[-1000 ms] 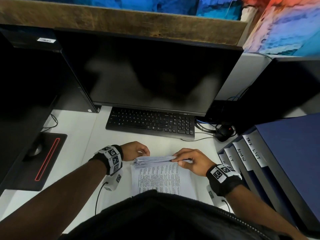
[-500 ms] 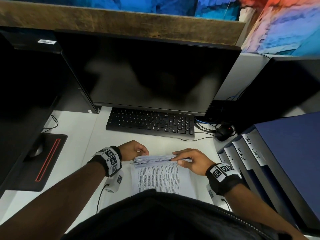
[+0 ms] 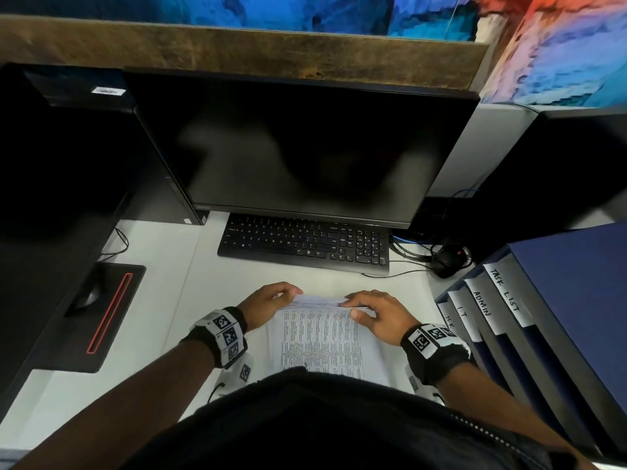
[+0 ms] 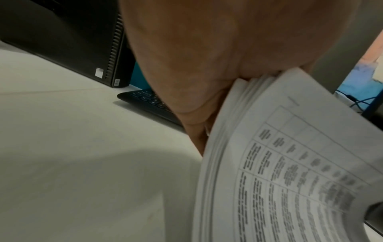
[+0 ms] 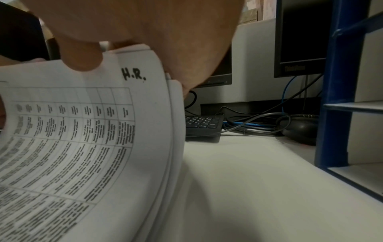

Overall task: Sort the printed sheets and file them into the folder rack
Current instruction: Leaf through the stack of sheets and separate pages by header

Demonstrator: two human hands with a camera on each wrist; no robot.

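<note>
From the head view, my left hand [image 3: 268,304] and my right hand [image 3: 376,313] both hold the far edge of the stack of white printed sheets [image 3: 325,340], which lies on the white counter [image 3: 163,300] just in front of the black keyboard [image 3: 305,245], between it and my body. My left fingers [image 3: 288,290] curl round the stack's far left corner; my right fingers [image 3: 359,301] lie over the far right corner with the thumb against the top sheet. The far edge is lifted and fanned. To the right of the keyboard stands the dark blue folder rack [image 3: 556,317], its white tabs reading H.R., I.T., ADMIN and TASK LIST. A black monitor [image 3: 298,150] rises behind the keyboard, and a black mouse pad with a red stripe [image 3: 101,317] lies well to its left

From the left wrist view, my left hand [image 4: 207,57] grips the bent-up corner of the printed sheets [image 4: 290,172], fingers tucked behind the pages, the top one showing a printed table. The keyboard [image 4: 149,101] lies beyond

From the right wrist view, my right hand [image 5: 145,32] pinches the curled sheets [image 5: 82,147], thumb on the top page, which bears a handwritten "H.R." above its table. The keyboard [image 5: 203,124] shows just past the paper, with the blue rack [image 5: 339,81] to its right
</note>
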